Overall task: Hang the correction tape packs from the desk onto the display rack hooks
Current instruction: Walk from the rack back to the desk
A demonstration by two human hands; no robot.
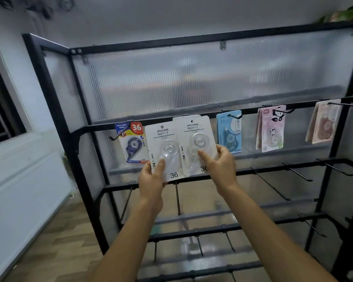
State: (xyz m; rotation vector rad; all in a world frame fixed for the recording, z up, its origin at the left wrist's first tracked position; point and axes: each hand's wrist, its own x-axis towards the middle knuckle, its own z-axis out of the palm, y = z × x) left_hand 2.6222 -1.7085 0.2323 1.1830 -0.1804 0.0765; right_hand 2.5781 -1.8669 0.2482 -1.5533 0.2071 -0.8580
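Both packs are in front of the top hook rail of the black metal display rack, and the move turns on hole-to-hook alignment. Your right hand pinches the right white blister-card correction tape pack at its lower edge, thumb on the clear bubble, fingers behind. The card stands upright, long axis vertical, hang hole at the top, right at rail height. The hook it should take is hidden behind the card, so I can't tell if the hole is on it yet.

Your left hand pinches the second white blister-card correction tape pack the same way. It sits lower, tilted slightly, and its right edge overlaps the other card. The right hand looks nearer to seating.

Both packs: white card, clear plastic bubble over a transparent dispenser, "36" at the bottom. Neighbours already hanging: blue-and-red correction tape pack on the left, light blue correction tape pack on the right.
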